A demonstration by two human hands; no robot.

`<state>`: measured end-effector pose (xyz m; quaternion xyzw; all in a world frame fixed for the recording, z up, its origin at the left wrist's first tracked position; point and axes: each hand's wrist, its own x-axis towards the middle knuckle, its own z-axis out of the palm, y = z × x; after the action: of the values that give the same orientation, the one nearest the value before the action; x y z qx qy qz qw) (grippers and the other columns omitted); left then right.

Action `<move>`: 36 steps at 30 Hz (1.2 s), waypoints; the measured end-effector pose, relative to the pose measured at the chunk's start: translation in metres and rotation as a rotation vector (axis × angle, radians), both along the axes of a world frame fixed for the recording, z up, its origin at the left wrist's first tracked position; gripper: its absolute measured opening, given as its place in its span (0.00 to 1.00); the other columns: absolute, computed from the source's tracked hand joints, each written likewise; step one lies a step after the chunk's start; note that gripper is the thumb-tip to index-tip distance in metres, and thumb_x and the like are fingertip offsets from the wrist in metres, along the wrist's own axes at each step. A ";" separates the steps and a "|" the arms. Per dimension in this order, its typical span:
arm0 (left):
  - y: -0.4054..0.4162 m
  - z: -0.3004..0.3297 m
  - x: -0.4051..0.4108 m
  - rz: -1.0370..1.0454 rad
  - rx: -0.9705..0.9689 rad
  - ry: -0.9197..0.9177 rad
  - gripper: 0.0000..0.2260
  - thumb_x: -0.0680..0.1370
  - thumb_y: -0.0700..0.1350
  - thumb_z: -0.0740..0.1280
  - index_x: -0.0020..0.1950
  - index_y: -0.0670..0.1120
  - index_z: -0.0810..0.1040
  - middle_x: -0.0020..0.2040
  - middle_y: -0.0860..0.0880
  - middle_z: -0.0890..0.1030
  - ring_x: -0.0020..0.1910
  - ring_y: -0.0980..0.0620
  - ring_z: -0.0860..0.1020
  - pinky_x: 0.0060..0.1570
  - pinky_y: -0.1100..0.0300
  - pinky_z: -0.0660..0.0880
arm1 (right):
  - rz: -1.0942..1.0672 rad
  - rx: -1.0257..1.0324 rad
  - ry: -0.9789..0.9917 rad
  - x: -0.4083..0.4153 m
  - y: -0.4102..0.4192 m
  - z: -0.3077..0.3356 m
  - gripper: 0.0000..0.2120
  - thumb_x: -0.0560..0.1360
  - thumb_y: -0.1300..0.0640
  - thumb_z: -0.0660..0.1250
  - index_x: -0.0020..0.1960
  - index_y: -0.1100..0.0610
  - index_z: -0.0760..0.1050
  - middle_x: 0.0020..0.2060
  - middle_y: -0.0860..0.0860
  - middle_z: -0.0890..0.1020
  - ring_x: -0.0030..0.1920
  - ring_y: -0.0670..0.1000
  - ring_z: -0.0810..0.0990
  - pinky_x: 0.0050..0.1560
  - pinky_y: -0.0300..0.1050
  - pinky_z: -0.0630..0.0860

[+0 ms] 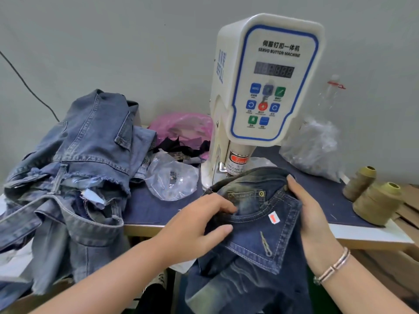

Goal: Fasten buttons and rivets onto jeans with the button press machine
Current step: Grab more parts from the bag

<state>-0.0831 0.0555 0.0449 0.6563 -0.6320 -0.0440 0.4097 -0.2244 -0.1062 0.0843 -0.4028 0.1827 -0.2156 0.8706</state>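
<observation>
Holding a pair of dark blue washed denim jeans (260,214) at the near edge of the bench (322,198), a person readies the waistband area just in front of the white servo button press machine (265,87). The left hand (199,225) grips the cloth beside the small coin pocket, fingers (223,207) curled and thumb pressed onto the denim; the right hand (310,211) holds the folded waistband edge, fingers wrapped behind it and thumb on top. Two brass rivets (261,193) already sit at the coin pocket corners. To do this step well, judging from the pose, the cloth should be pulled flat and single-layered, the marked spot centred under the press head (238,159), and fingers kept well clear. The denim is thick, stiff at its pale stitched seams, faded yellowish in places, and carries a small orange-and-white sticker (274,218). Far left lies a heap of lighter blue jeans (74,159); crinkled clear plastic bags (172,180) sit between; two olive thread cones (374,200) stand right.
</observation>
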 end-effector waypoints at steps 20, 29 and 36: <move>0.008 0.021 0.000 -0.360 0.265 0.501 0.08 0.76 0.54 0.63 0.41 0.52 0.72 0.37 0.57 0.73 0.37 0.58 0.70 0.40 0.65 0.66 | 0.523 -1.239 0.205 -0.030 -0.001 -0.017 0.12 0.76 0.46 0.62 0.34 0.44 0.70 0.32 0.41 0.74 0.36 0.39 0.72 0.52 0.34 0.68; -0.031 -0.025 0.049 0.110 0.416 0.619 0.09 0.81 0.48 0.62 0.44 0.45 0.71 0.36 0.52 0.72 0.33 0.57 0.68 0.35 0.64 0.65 | 0.176 -1.160 0.399 0.047 -0.035 -0.062 0.13 0.78 0.55 0.65 0.34 0.52 0.73 0.26 0.42 0.71 0.29 0.40 0.66 0.33 0.33 0.64; -0.053 -0.034 0.058 0.060 0.258 0.745 0.07 0.82 0.45 0.61 0.46 0.44 0.72 0.36 0.52 0.74 0.36 0.56 0.71 0.38 0.64 0.68 | 0.062 -0.886 0.235 0.063 -0.047 -0.082 0.17 0.80 0.59 0.60 0.33 0.50 0.74 0.31 0.42 0.74 0.35 0.41 0.71 0.41 0.31 0.69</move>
<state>-0.0248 0.0028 0.0110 0.6597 -0.4097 -0.3463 0.5263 -0.1617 -0.1534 0.0021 -0.7631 0.1582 -0.1998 0.5939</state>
